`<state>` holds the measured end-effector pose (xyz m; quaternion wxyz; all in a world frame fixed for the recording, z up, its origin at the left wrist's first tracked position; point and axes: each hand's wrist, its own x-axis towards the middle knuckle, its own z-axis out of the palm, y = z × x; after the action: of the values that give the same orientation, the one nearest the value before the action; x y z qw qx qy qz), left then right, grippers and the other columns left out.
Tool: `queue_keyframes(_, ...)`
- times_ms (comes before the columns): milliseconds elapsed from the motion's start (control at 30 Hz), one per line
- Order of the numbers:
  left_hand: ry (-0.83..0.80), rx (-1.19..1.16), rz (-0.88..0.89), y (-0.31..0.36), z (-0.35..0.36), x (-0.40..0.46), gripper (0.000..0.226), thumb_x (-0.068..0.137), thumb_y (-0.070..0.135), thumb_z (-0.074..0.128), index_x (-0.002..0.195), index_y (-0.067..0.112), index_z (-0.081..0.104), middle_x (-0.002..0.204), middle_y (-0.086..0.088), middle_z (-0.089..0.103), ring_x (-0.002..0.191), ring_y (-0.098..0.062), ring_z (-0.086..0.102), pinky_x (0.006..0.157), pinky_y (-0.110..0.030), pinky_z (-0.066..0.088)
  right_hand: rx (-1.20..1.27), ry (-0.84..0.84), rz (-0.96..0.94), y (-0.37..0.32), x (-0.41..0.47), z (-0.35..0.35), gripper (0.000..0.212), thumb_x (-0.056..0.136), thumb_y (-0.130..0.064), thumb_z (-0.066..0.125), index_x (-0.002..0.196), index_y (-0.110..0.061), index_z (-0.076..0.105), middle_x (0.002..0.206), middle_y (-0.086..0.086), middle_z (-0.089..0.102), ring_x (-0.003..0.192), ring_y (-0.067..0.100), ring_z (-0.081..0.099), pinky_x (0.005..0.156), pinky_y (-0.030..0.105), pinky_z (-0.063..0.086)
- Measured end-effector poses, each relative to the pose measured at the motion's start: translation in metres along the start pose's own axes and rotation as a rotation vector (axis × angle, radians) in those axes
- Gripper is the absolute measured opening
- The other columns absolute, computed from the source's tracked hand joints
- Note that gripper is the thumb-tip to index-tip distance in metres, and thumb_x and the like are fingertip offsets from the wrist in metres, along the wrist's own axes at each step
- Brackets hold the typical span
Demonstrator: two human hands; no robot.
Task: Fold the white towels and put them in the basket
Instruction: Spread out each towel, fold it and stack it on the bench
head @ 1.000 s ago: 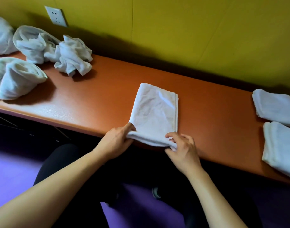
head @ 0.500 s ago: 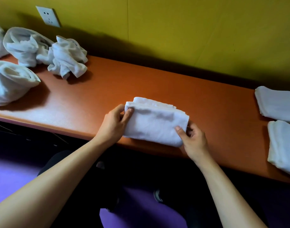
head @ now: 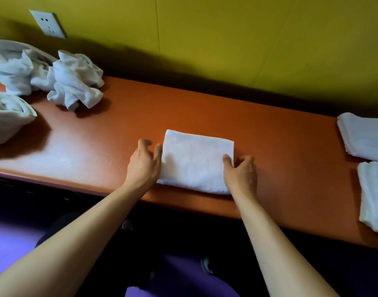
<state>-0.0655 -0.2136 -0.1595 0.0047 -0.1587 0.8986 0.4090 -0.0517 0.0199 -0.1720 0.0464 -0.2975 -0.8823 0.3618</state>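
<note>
On table [head: 123, 133]: three crumpled towels [head: 76, 82], three folded [head: 196, 163].

No readable text — none anywhere
</note>
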Motion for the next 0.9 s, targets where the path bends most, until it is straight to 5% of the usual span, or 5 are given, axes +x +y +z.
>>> queue_keyframes(300,-0.157,-0.039,-0.137,0.007,0.003,-0.015,0.054,0.089,0.041,0.066,0.134,0.012,0.054,0.106,0.000,0.064,0.098,-0.023,0.060,0.085,-0.032,0.047,-0.020,-0.221,0.227,0.006,-0.010,-0.014,0.063,0.086,-0.058,0.059,0.121,-0.006,0.056,0.120,0.013,0.065,0.106,0.034,0.063,0.087,0.037,0.052)
queue_keyframes(433,-0.213,-0.357,-0.360,0.023,0.005,-0.024,0.036,0.073,0.036,0.073,0.094,0.006,0.070,0.088,-0.009,0.068,0.082,-0.030,0.066,0.077,-0.044,0.059,0.356,-0.351,0.406,0.015,-0.001,-0.031,0.053,0.084,-0.047,0.071,0.114,-0.004,0.064,0.108,0.004,0.070,0.096,0.025,0.067,0.075,0.030,0.051)
queue_keyframes(567,-0.236,-0.410,-0.384,0.039,0.020,-0.039,0.021,0.074,0.024,0.075,0.069,0.008,0.063,0.069,-0.008,0.052,0.067,-0.025,0.050,0.065,-0.036,0.044,0.507,-0.391,0.357,0.028,0.003,-0.054,0.025,0.084,-0.030,0.075,0.096,-0.009,0.072,0.090,0.001,0.075,0.079,0.017,0.071,0.062,0.025,0.051)
queue_keyframes(733,-0.263,-0.442,-0.257,0.079,0.051,-0.060,0.028,0.069,0.026,0.069,0.090,0.008,0.067,0.084,-0.012,0.068,0.075,-0.029,0.061,0.062,-0.032,0.046,0.579,-0.330,0.248,0.053,0.016,-0.089,0.005,0.086,-0.020,0.072,0.087,-0.019,0.067,0.086,-0.008,0.072,0.079,0.012,0.068,0.064,0.023,0.049)
queue_keyframes(900,-0.345,-0.470,-0.168,0.128,0.098,-0.079,0.023,0.075,0.019,0.070,0.096,0.009,0.067,0.093,-0.016,0.071,0.079,-0.031,0.064,0.065,-0.037,0.052,0.662,-0.160,0.249,0.091,0.041,-0.144,0.029,0.079,-0.019,0.079,0.104,-0.018,0.064,0.098,-0.003,0.072,0.084,0.012,0.069,0.065,0.024,0.050)
